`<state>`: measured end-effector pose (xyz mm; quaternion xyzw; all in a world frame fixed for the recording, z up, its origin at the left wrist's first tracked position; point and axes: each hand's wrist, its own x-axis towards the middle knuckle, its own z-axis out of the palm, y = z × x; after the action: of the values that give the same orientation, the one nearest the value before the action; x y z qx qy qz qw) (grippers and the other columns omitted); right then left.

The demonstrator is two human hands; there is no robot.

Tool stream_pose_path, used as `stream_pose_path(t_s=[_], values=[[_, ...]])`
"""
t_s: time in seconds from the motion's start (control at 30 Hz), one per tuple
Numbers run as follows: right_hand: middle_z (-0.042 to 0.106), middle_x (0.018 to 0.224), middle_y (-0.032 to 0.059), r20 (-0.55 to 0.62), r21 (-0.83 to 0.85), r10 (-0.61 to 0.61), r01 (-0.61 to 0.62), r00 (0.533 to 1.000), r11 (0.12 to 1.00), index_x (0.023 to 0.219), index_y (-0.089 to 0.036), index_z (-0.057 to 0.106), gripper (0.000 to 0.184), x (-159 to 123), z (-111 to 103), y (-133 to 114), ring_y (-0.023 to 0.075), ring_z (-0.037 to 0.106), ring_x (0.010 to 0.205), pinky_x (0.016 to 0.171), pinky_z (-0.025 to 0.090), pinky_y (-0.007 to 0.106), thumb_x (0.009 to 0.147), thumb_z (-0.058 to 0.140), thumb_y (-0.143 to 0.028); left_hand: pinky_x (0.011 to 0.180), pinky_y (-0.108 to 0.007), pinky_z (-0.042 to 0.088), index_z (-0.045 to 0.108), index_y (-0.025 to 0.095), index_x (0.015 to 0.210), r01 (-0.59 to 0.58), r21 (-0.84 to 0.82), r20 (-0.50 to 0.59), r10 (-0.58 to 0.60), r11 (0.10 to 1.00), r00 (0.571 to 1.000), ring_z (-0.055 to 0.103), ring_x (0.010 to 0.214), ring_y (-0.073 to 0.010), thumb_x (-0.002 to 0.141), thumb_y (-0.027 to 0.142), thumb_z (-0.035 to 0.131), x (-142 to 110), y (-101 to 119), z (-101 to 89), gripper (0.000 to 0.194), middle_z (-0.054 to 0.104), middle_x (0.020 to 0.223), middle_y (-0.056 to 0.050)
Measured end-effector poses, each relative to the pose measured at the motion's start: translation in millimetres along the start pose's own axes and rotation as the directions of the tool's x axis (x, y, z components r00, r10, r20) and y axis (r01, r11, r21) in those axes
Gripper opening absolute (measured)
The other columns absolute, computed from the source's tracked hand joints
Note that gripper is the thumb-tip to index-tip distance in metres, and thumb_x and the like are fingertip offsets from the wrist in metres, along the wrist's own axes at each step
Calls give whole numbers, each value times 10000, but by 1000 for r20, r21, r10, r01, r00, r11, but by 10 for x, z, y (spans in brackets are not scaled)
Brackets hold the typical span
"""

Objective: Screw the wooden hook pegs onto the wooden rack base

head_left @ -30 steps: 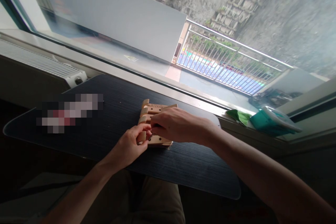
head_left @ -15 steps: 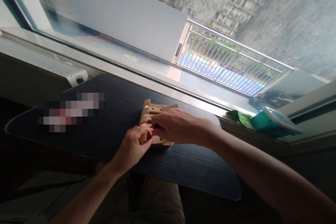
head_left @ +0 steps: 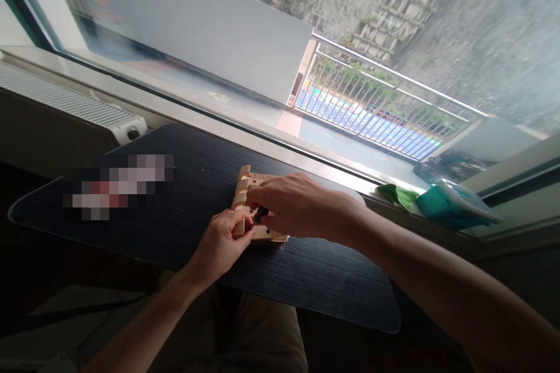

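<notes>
A pale wooden piece [head_left: 271, 238] with dark round holes and several rounded blocks along its left edge rests on the dark table [head_left: 192, 163]. My left hand [head_left: 225, 239] is closed on its near left corner, thumb and fingers around a rounded wooden block [head_left: 239, 227]. Over the middle of the wood, my right hand [head_left: 297, 204] curls palm down. A small dark object [head_left: 261, 214] shows between its thumb and fingers; its kind is not clear. The right hand hides much of the wooden piece.
A blurred-out patch [head_left: 118, 183] covers something at the table's left. Beyond the table stand a white radiator [head_left: 109, 116] and a window ledge. A green cloth [head_left: 398, 195] and a teal container with a clear lid [head_left: 455, 204] sit on the ledge at right.
My right hand has turned and shifted slightly, so the dark object between its fingers shows more. My left hand keeps its hold on the wood.
</notes>
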<state>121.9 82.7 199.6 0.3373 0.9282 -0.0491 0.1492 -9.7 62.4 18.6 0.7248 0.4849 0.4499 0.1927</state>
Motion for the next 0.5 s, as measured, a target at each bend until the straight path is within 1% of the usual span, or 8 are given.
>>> stream_pose_path(t_s=[0.07, 0.13, 0.27, 0.37, 0.43, 0.5], values=[[683, 976, 87, 11, -17, -40, 40, 999, 999, 933, -156, 648, 153, 15, 20, 8, 199, 615, 896, 644, 359, 277, 834, 552, -88, 717, -259, 481, 555, 213, 700, -7, 7, -13, 8, 1000, 1000, 588, 668, -133, 731, 164, 611, -2, -1, 4, 80, 613, 693, 30], [685, 938, 92, -4, -34, -55, 55, 998, 998, 907, -142, 655, 132, 43, 62, 19, 197, 611, 880, 650, 359, 281, 864, 534, -113, 706, -255, 477, 548, 213, 691, -14, 16, -17, 15, 1000, 1000, 579, 654, -130, 731, 162, 609, -3, -2, 6, 89, 599, 676, 34], [675, 919, 96, -12, -63, -7, 6, 1000, 998, 874, -136, 658, 188, 75, 79, 12, 195, 610, 840, 587, 328, 285, 908, 475, -164, 677, -241, 468, 548, 208, 697, -38, 22, -33, 38, 999, 999, 566, 639, -125, 732, 143, 589, 2, -1, 1, 85, 587, 668, 35], [669, 979, 83, 24, -58, 6, -5, 1000, 998, 930, -152, 647, 132, 60, 0, -7, 195, 613, 852, 565, 310, 276, 852, 540, -158, 681, -242, 466, 559, 206, 706, -24, 11, -16, 25, 1000, 1000, 566, 644, -125, 734, 143, 589, 4, -5, -4, 76, 591, 676, 34], [671, 980, 65, 74, -51, 0, 3, 997, 999, 954, -161, 636, 156, 54, -51, -9, 183, 611, 854, 577, 316, 264, 814, 576, -126, 690, -244, 465, 564, 205, 703, 3, 1, -2, -3, 1000, 1000, 571, 656, -126, 725, 147, 607, 2, -15, -1, 75, 602, 687, 32], [677, 952, 60, 100, -51, -6, 11, 995, 999, 942, -156, 637, 135, 64, -64, 0, 172, 608, 842, 594, 323, 259, 829, 571, -123, 701, -247, 466, 569, 204, 703, 26, 0, 6, -26, 1000, 1000, 576, 670, -128, 720, 151, 619, -1, -28, 8, 75, 609, 696, 29]])
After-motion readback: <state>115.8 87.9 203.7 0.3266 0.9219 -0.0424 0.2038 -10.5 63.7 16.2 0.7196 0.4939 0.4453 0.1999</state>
